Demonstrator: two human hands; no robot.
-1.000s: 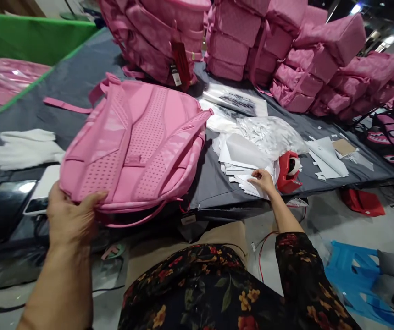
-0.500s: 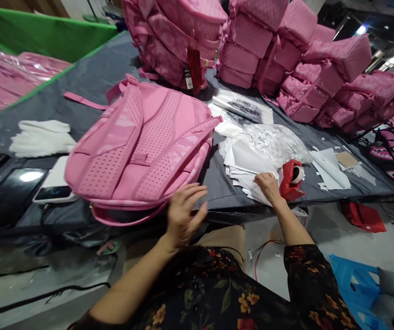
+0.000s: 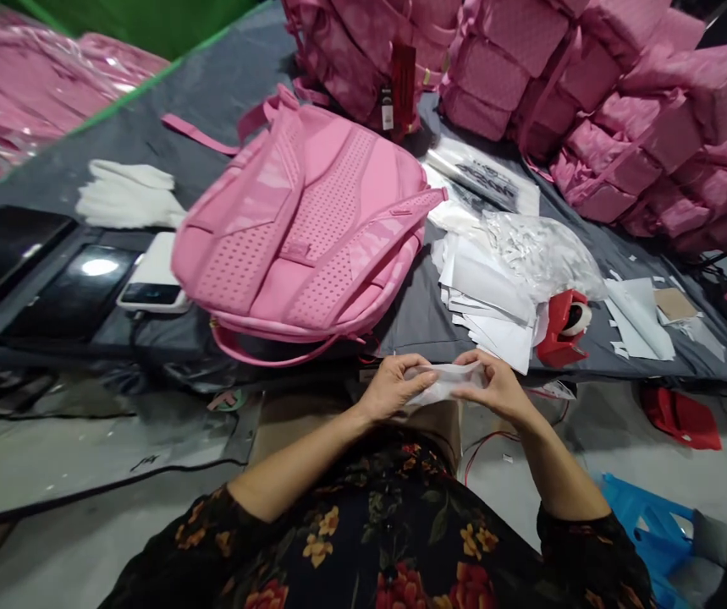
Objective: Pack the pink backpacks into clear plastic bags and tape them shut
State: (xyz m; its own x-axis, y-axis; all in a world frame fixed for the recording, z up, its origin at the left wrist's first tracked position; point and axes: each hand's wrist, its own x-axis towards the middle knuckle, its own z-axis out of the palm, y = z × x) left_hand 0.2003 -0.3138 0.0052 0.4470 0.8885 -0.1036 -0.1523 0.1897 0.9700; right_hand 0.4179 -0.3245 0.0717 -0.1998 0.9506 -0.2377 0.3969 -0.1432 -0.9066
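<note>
Between my two hands, just off the table's front edge, is a small sheet of thin white paper [image 3: 444,382]. My left hand [image 3: 396,389] pinches its left end, and my right hand [image 3: 491,387] pinches the right end. Up and left of them, a pink backpack [image 3: 312,228] lies with its straps facing up and its top handle towards me. A loose stack of white paper sheets [image 3: 487,296] lies just beyond my right hand. Beside the stack stands a red tape dispenser [image 3: 563,328] with a white roll in it.
Clear plastic bags [image 3: 541,249] lie behind the paper. Many pink bags [image 3: 597,110] are piled along the table's far side. At left are white gloves [image 3: 128,194], a white power bank [image 3: 155,275] and black devices [image 3: 74,288]. A blue stool [image 3: 646,524] stands at lower right.
My right hand has brought a paper sheet from the stack to in front of my body. My left hand has moved right from beside the backpack and taken the sheet's other end.
</note>
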